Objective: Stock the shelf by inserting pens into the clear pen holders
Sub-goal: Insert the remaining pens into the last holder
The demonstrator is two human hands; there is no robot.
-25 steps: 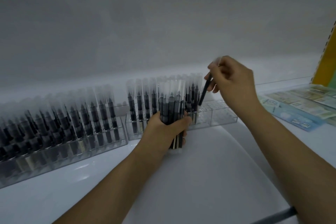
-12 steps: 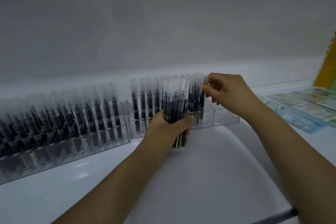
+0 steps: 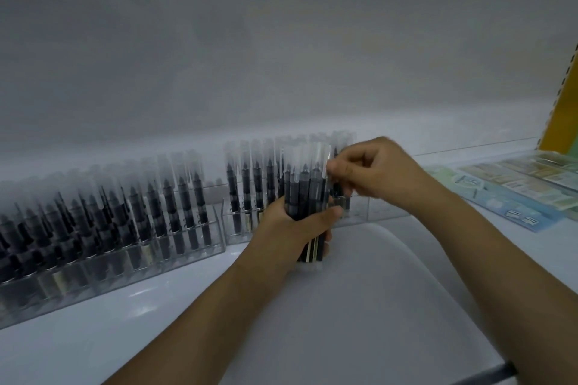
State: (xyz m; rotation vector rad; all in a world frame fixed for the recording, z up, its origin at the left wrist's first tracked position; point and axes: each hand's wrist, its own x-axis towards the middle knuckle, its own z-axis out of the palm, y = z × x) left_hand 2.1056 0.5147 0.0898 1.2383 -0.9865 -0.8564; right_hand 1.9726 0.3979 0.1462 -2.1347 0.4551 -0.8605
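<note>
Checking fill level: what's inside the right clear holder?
The right clear holder has capped black pens upright in its left part; its right end looks empty. The left hand and pen bundle cover the middle.

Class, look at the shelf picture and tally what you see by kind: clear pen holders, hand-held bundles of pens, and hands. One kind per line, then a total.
Clear pen holders: 2 (left holder, right holder)
Bundles of pens held: 1 (bundle)
Hands: 2 (left hand, right hand)
Total: 5
</note>
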